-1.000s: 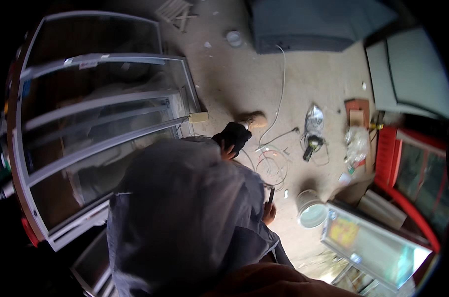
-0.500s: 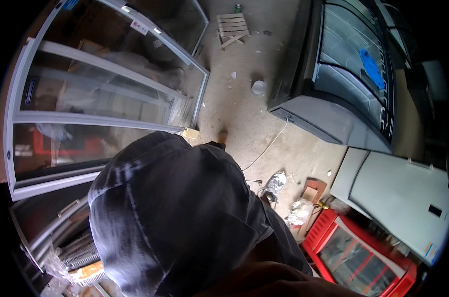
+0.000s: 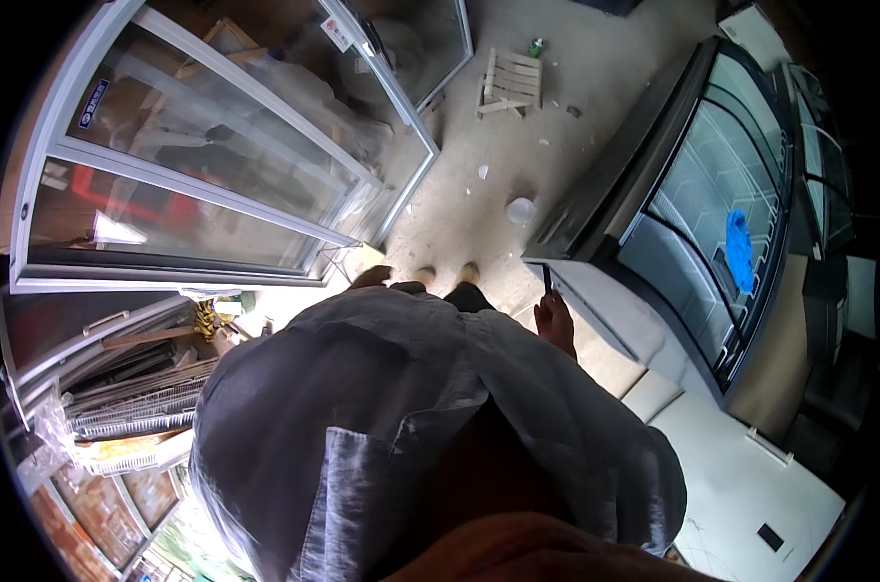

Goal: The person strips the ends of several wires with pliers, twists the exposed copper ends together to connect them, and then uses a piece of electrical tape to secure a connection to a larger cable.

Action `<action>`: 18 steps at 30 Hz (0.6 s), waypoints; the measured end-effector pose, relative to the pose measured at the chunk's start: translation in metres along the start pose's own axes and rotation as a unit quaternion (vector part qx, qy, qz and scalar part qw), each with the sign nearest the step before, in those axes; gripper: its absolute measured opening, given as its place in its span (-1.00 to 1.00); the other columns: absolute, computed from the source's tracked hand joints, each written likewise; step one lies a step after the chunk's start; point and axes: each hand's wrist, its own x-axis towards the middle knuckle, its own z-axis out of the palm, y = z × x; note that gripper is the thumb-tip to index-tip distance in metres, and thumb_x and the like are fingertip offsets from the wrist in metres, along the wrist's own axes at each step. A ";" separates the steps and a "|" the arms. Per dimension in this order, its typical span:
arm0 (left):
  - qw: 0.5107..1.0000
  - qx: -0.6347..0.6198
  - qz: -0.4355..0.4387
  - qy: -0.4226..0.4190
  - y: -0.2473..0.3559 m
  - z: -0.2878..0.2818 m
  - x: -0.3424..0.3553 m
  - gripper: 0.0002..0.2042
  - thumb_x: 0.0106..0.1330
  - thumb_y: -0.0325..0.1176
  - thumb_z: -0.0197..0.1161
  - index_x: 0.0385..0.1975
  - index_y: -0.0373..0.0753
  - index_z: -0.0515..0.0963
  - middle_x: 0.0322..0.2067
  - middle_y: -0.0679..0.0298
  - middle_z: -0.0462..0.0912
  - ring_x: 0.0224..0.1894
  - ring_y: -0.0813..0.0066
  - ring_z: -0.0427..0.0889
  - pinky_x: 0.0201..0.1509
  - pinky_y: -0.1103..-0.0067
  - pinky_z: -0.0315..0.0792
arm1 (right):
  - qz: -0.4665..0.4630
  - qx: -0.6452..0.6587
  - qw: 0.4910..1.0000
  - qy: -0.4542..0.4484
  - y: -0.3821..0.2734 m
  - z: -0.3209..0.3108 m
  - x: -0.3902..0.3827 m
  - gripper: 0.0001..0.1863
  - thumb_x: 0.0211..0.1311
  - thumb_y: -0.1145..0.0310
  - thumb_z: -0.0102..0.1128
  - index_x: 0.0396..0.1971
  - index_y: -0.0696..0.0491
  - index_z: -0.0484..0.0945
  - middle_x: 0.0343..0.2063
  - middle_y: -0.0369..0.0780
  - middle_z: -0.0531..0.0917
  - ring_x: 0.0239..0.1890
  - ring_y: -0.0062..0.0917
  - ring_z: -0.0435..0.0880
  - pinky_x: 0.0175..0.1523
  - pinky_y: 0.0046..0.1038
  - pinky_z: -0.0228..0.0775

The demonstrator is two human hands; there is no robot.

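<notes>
My right hand [image 3: 556, 324] is raised beside my body, closed around a slim, dark, bar-shaped thing [image 3: 547, 280] that points up; its exact kind does not show. The chest freezer [image 3: 605, 301] with the curved glass top is nearest to that hand. On the other side, my left hand [image 3: 370, 277] hangs low in front of my grey shirt, its fingers stretched out and holding nothing that I can see. It is close to the lower corner of the glass-doored display cabinet [image 3: 168, 286].
A small folding stool [image 3: 513, 80] and a white tub [image 3: 521, 210] stand on the concrete floor. Blue plastic [image 3: 739, 252] lies on the freezer's glass. A white appliance [image 3: 721, 485] is at the lower right. Wire racks [image 3: 134, 412] are stacked at the left.
My body and view have turned to the right. Both hands have come into sight, the right with the dark thing in it. The red-framed cooler and the floor clutter have left view.
</notes>
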 end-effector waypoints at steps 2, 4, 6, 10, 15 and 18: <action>0.997 -0.069 0.004 0.035 -0.003 -0.018 -0.007 -0.51 0.29 -0.24 0.11 0.17 -0.30 0.25 0.01 0.16 0.43 0.03 0.40 0.44 0.09 0.51 0.35 | 0.030 0.022 0.996 -0.082 -0.019 -0.014 0.057 -0.97 0.16 0.47 0.17 -0.42 0.02 0.51 -0.53 -0.36 0.54 -0.37 -0.65 0.54 -0.12 -0.50 0.45; 0.990 -0.097 -0.035 0.091 0.005 -0.020 -0.017 -0.56 0.29 -0.23 0.11 0.11 -0.29 0.27 -0.05 0.17 0.44 -0.05 0.41 0.44 -0.01 0.51 0.34 | 0.053 0.050 0.995 -0.071 -0.036 -0.002 0.086 -0.97 0.15 0.45 0.18 -0.40 0.03 0.53 -0.46 -0.28 0.62 -0.33 -0.57 0.61 -0.12 -0.41 0.50; 0.980 -0.115 -0.080 0.143 0.017 -0.020 -0.026 -0.60 0.29 -0.22 0.10 0.04 -0.28 0.29 -0.12 0.19 0.45 -0.13 0.42 0.44 -0.10 0.52 0.32 | 0.085 0.052 0.989 -0.113 -0.045 0.007 0.115 -0.97 0.15 0.45 0.18 -0.41 0.03 0.52 -0.48 -0.28 0.61 -0.35 -0.55 0.60 -0.13 -0.40 0.50; 0.953 -0.174 -0.134 0.208 0.029 -0.027 -0.026 -0.67 0.28 -0.19 0.10 -0.08 -0.26 0.33 -0.24 0.22 0.47 -0.29 0.43 0.43 -0.28 0.53 0.29 | 0.098 -0.022 0.992 -0.071 -0.039 0.040 0.146 -0.93 0.14 0.41 0.19 -0.40 0.03 0.49 -0.48 -0.29 0.59 -0.36 -0.51 0.60 -0.14 -0.37 0.49; 0.917 -0.239 -0.191 0.258 0.050 -0.066 0.008 -0.74 0.28 -0.16 0.10 -0.24 -0.23 0.39 -0.40 0.25 0.49 -0.49 0.45 0.42 -0.51 0.55 0.25 | 0.122 -0.030 0.990 -0.061 -0.039 0.082 0.186 -0.90 0.17 0.37 0.14 -0.33 -0.01 0.45 -0.40 -0.35 0.56 -0.21 -0.54 0.54 0.00 -0.34 0.35; 0.896 -0.284 -0.200 0.275 0.089 -0.110 0.053 -0.76 0.27 -0.14 0.09 -0.34 -0.21 0.42 -0.50 0.28 0.51 -0.61 0.47 0.41 -0.65 0.56 0.23 | 0.085 -0.025 0.996 0.005 -0.044 0.128 0.206 -0.90 0.16 0.35 0.17 -0.36 -0.05 0.44 -0.49 -0.38 0.49 -0.35 -0.62 0.50 -0.16 -0.41 0.36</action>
